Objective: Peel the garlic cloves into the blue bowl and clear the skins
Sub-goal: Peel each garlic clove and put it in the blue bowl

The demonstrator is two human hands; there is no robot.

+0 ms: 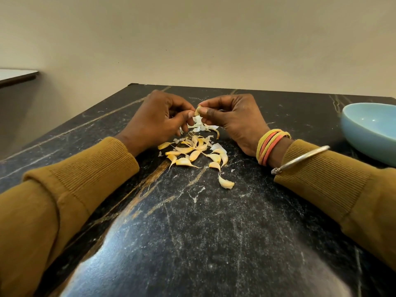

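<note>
The right hand (233, 118) pinches a garlic clove (197, 110) between thumb and forefinger, the other fingers curled in; the left hand (156, 121) meets it from the other side, its fingertips closed on the same clove and on the white papery skin (198, 121) that hangs loose beneath it. Both wrists rest on the black marble table (192, 232), with mustard sleeves (70, 179) running back toward the near corners. Directly below the hands, between the two wrists, lies the pile of unpeeled cloves (192, 152) mixed with scraps of skin, and one stray clove (226, 183) sits a little nearer the person, apart from the pile. Thread bands (270, 146) and a metal bangle (300, 159) circle the right wrist. The blue bowl (372, 133) stands to the right of the right forearm, well apart from the pile, cut off by the frame's right side; what it holds cannot be seen. The table's far edge runs just beyond the hands, against a plain wall. The near half of the tabletop is bare between the forearms, and the left side is bare out to its edge.
</note>
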